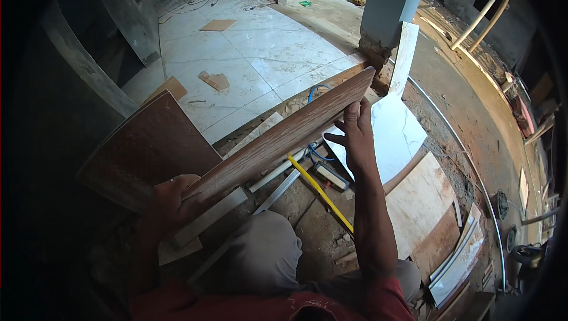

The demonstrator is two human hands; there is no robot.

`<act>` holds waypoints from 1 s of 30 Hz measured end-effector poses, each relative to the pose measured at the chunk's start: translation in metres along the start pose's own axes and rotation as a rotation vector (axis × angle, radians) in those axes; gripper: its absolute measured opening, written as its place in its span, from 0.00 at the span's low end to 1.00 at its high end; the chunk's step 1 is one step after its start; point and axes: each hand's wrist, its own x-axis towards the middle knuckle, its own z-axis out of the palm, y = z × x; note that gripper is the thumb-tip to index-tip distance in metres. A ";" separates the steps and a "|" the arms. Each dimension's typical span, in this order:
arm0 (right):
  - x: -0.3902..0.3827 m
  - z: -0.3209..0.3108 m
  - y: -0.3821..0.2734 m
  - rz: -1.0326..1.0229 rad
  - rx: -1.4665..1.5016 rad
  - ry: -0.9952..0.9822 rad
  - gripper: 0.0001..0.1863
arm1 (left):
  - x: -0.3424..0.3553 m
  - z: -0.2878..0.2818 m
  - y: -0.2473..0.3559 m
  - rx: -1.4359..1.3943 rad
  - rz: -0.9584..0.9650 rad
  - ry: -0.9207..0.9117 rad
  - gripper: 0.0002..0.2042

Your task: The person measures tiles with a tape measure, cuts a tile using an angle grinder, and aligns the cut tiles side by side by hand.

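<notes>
The pale floor (248,78) spreads across the far left, and nearer me the brown tile (278,135) stands tilted between my hands, with a dark panel (151,149) to its left and a white slab (395,135) to its right. A yellow bar (320,190) lies on the near side. My left hand (171,194) is clamped on the tile's near left end; my right hand (358,135) touches its far right end (whether it grips there, I cannot tell).

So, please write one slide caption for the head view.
Left hand grips, right hand touches a brown tile near a yellow strip.
</notes>
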 end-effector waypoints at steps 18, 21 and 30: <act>-0.057 0.059 -0.015 0.044 0.132 0.046 0.59 | 0.032 0.027 -0.007 -0.417 0.317 -0.378 0.31; -0.051 0.060 -0.017 0.057 0.112 0.150 0.54 | 0.006 0.026 -0.071 -0.851 -0.163 -0.479 0.38; -0.071 0.080 -0.011 0.009 0.072 0.350 0.38 | -0.104 0.142 -0.163 -1.658 -1.509 -0.344 0.43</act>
